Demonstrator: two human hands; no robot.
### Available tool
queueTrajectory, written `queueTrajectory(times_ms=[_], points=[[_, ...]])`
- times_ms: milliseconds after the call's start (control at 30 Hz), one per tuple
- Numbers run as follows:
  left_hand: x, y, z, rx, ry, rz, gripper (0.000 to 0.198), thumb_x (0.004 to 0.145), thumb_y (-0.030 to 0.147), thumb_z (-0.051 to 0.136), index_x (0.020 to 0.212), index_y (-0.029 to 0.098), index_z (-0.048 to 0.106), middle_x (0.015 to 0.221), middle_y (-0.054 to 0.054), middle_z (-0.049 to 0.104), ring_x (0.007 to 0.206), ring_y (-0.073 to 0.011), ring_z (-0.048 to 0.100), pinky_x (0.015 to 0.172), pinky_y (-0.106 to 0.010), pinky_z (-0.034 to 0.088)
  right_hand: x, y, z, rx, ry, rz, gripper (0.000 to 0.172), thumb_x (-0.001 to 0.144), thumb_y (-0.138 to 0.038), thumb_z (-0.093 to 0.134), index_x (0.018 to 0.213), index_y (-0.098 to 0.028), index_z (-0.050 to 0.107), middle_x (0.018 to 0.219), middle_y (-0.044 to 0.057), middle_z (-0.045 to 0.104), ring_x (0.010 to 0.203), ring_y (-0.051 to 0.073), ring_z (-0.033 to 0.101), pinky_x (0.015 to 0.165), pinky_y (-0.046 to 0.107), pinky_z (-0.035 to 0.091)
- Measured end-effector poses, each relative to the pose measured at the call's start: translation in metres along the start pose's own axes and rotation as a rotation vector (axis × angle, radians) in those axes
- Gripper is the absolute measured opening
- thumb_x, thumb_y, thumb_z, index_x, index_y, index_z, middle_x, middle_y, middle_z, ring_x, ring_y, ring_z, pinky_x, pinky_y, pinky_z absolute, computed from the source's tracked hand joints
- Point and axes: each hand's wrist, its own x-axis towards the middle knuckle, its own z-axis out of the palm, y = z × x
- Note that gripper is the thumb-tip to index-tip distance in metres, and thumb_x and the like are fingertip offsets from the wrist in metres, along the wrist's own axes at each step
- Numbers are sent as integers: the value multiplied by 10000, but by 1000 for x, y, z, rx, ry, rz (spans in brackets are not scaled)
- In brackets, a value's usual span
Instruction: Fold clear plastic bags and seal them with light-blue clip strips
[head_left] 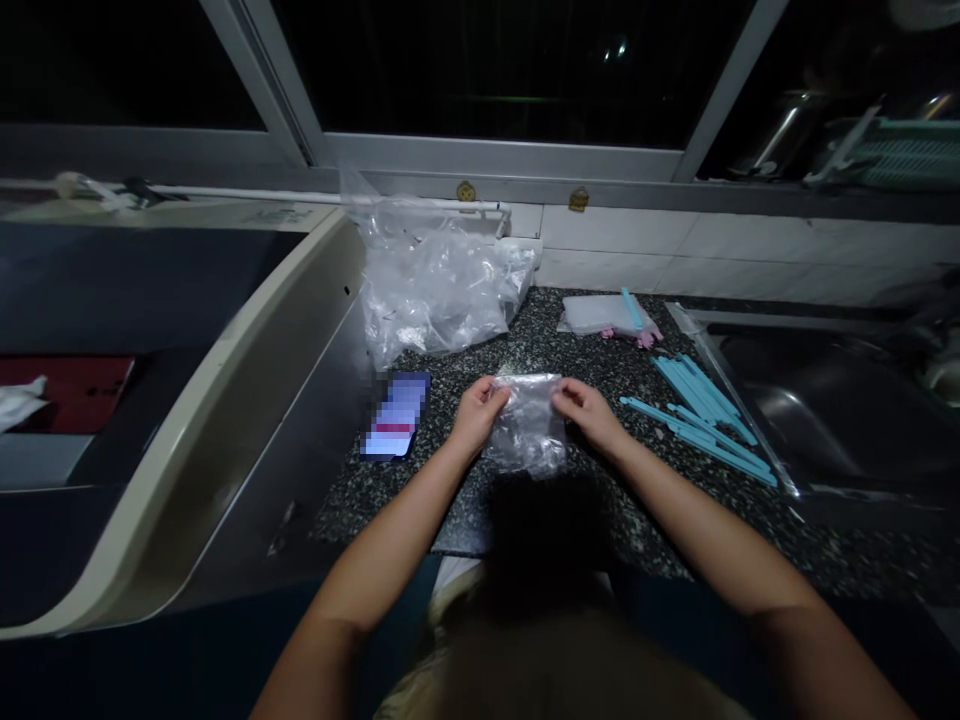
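Note:
Between my two hands hangs a small clear plastic bag [531, 430], its top edge stretched straight across. My left hand [478, 410] pinches the upper left corner between thumb and fingers. The upper right corner is pinched by my right hand [589, 410]. On the counter to the right lie several light blue plastic strips [697, 405], loosely piled. Farther back is a flat stack of whitish plastic bags [596, 313] with one blue strip on top and small pink pieces [634, 337] at its front edge.
A phone [397, 415] with a lit screen lies left of my hands on the speckled dark counter [457, 530]. Behind it sits a big heap of clear plastic [442, 285]. A bulky beige-edged appliance [225, 380] stands left; a metal sink [832, 400] is at right.

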Motion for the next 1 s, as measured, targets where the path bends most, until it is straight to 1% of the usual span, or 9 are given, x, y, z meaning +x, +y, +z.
queueTrajectory(times_ms=[133, 300, 433, 567, 667, 767, 900, 967, 1000], points=[[-7, 2, 5, 79, -87, 6, 261, 599, 372, 661, 617, 155, 516, 540, 59, 461, 519, -73, 399, 512, -193, 305, 3, -9, -7, -52, 166, -51, 292, 611, -471, 635, 682, -190, 603, 650, -3, 582, 603, 133, 485, 589, 258, 382], [-8, 1, 5, 92, -122, -5, 247, 618, 377, 638, 648, 156, 530, 561, 51, 475, 535, -80, 413, 526, -197, 319, 1, -5, -7, -105, 244, -60, 258, 620, -432, 625, 614, -178, 583, 572, -14, 539, 541, 115, 437, 537, 249, 348], [-5, 2, 2, 144, -69, 93, 236, 650, 380, 609, 745, 170, 561, 648, 31, 531, 604, -101, 457, 569, -205, 354, -2, -3, -6, -144, 238, -78, 251, 647, -425, 607, 612, -179, 567, 551, -18, 518, 527, 109, 423, 517, 240, 331], [-3, 1, 2, 277, -13, 156, 213, 672, 369, 580, 624, 164, 548, 600, 22, 521, 602, -111, 458, 584, -216, 365, -1, -11, -7, -180, 134, -93, 249, 657, -430, 595, 653, -181, 593, 595, -5, 553, 561, 124, 464, 543, 247, 357], [-4, 0, 4, 318, -53, 164, 207, 686, 364, 568, 629, 165, 560, 597, 21, 535, 600, -116, 470, 583, -220, 374, 3, -21, -8, -234, -4, -146, 245, 644, -403, 619, 754, -185, 638, 712, 16, 612, 663, 149, 527, 626, 265, 401], [-6, 1, 6, 336, -105, 161, 232, 692, 385, 569, 622, 164, 567, 589, 18, 546, 594, -118, 478, 584, -222, 385, 5, -25, -5, -298, -77, -163, 218, 633, -387, 637, 700, -179, 645, 691, 17, 624, 670, 156, 544, 651, 273, 410], [-9, 3, 8, 277, -154, 150, 298, 662, 446, 597, 745, 160, 612, 706, -10, 607, 668, -139, 523, 626, -233, 411, 5, -23, -2, -285, -17, -141, 240, 649, -411, 613, 609, -175, 614, 616, 11, 610, 614, 149, 535, 613, 266, 404], [-9, 2, 7, 290, -224, 85, 351, 602, 452, 653, 779, 150, 628, 717, -11, 618, 655, -139, 527, 613, -233, 408, 5, -22, -4, -266, 40, -146, 236, 648, -410, 611, 623, -175, 615, 627, 15, 615, 608, 148, 531, 601, 264, 401], [-9, 1, 7, 317, -260, 38, 357, 580, 456, 669, 745, 141, 633, 673, -3, 608, 614, -131, 516, 584, -229, 397, 5, -23, -5, -261, 64, -151, 232, 646, -406, 612, 627, -175, 615, 631, 17, 616, 604, 147, 527, 595, 263, 400]])
